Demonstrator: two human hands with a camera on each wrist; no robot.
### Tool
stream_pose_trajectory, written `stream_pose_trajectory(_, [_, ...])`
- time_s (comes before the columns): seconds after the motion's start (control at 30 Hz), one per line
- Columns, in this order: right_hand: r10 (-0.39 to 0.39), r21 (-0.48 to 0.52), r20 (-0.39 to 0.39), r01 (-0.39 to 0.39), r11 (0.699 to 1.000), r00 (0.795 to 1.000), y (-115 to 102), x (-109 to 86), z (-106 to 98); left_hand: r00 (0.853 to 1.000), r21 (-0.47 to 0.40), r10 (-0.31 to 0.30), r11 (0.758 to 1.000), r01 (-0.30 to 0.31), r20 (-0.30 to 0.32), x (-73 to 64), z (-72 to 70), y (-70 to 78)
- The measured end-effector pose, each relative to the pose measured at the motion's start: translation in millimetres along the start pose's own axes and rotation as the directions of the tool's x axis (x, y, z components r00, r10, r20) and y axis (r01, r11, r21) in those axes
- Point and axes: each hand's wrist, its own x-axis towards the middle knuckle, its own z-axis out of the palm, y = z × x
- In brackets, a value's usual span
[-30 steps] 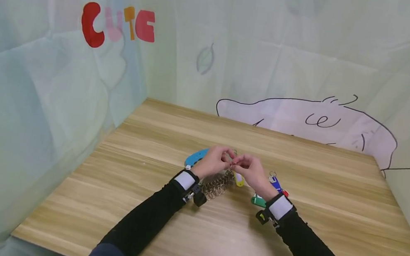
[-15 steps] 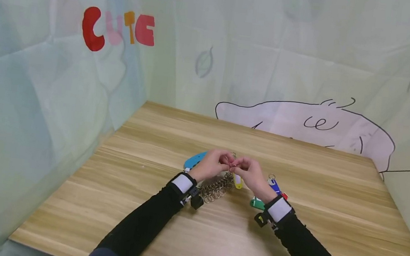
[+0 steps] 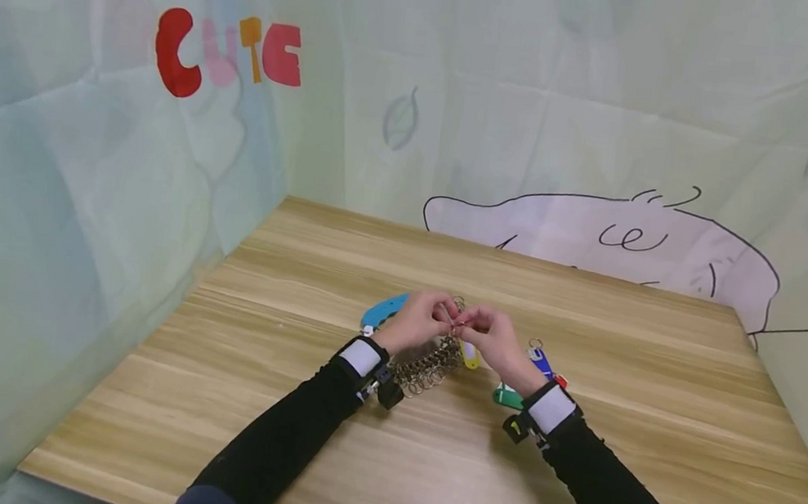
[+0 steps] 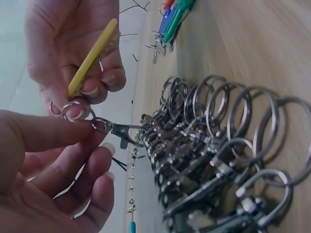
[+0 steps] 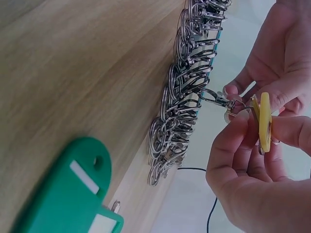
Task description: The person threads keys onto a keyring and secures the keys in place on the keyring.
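Note:
My left hand (image 3: 413, 319) and right hand (image 3: 497, 340) meet fingertip to fingertip over the table. Between them is a yellow key tag (image 4: 92, 56) with a split ring (image 4: 73, 108). The right hand pinches the tag at its ring end. With thumb and forefinger, the left hand holds the split ring where it joins the swivel end of a metal snap hook (image 4: 124, 133). That hook's other end reaches the long row of snap hooks and rings (image 3: 424, 369) below the left hand. Fingertips partly hide the ring.
A light blue curved strip (image 3: 383, 311) lies behind the left hand. Near the right wrist lie a green key tag (image 3: 509, 396), a blue one (image 3: 542, 361) and a red one (image 3: 562, 381). Fabric walls stand at the back and left of the wooden table (image 3: 248, 400).
Both hands stay nearly in place, fingertips still together at the ring with only slight finger motion. The head view has shifted slightly.

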Motion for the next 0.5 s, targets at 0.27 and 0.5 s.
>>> stream_pose_trajectory(0.27, [0.018,0.015,0.004,-0.018,1.0,1.0,-3.5,-0.2,-1.4,0.996,0.059,0.085,0.995,-0.084,-0.021,-0.6,-0.2,-0.7])
stream_pose_trajectory(0.5, [0.018,0.012,0.007,-0.018,1.0,1.0,-0.9,0.1,-0.2,0.995,0.037,0.098,0.995,-0.097,-0.032,-1.8,1.8,-2.3])
